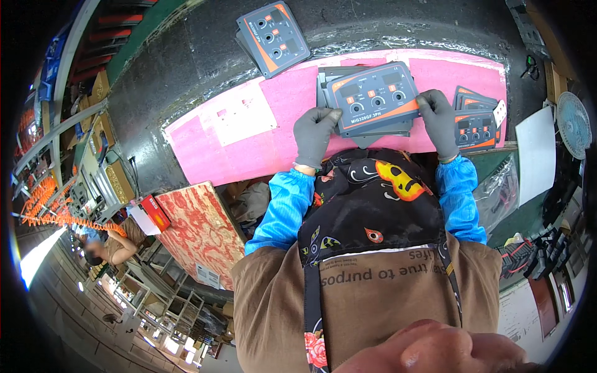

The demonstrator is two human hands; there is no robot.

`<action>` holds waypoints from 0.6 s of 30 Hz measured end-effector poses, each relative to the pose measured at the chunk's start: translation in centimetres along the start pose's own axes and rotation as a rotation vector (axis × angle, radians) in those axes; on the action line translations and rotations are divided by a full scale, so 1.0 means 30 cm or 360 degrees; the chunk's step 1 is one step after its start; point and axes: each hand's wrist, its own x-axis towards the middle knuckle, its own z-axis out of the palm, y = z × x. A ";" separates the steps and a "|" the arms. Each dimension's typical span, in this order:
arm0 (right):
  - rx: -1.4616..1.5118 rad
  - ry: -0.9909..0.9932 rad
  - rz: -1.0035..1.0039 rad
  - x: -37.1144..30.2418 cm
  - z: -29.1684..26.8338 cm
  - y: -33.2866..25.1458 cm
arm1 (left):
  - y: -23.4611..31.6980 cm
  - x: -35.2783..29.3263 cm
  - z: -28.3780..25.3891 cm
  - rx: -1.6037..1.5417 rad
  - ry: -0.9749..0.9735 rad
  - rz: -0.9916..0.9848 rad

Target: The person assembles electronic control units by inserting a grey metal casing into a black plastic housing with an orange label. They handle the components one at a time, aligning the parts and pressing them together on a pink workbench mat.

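A grey control panel faceplate (pixel 373 93) with an orange stripe and a row of round holes is held between my two gloved hands. At its lower left corner, my left hand (pixel 316 133) pinches the edge between thumb and fingers. My right hand (pixel 439 123) grips the opposite edge the same way. Directly beneath lies a stack of similar plates (pixel 398 130), mostly covered by the held one. More faceplates (pixel 476 129) overlap in a pile just right of my right hand. Farther off at the upper left, another small stack of faceplates (pixel 273 38) rests on the dark bench.
Pink sheeting (pixel 202 155) covers the near part of the dark bench (pixel 180 81). Scissors (pixel 530 67), a white sheet (pixel 536 155) and a fan (pixel 573 125) are at the right. A red-patterned board (pixel 199 230) stands left of me; another person (pixel 118 244) is beyond it.
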 end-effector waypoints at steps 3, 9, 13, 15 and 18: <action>-0.0001 0.0002 -0.0006 0.002 0.002 -0.002 | 0.005 -0.001 0.001 0.0025 0.0005 0.0009; -0.0029 0.0002 -0.0028 -0.002 -0.002 -0.009 | 0.017 -0.005 -0.001 0.0025 -0.0003 0.0011; -0.0022 -0.0001 -0.0013 -0.002 -0.002 -0.009 | 0.041 -0.014 0.000 0.0007 0.0004 0.0001; -0.0003 -0.0005 -0.0008 -0.002 -0.003 -0.011 | 0.044 -0.014 0.000 0.0000 0.0000 -0.0003; 0.0019 -0.0009 -0.0004 0.000 -0.003 -0.005 | 0.039 -0.011 0.000 0.0005 -0.0004 -0.0001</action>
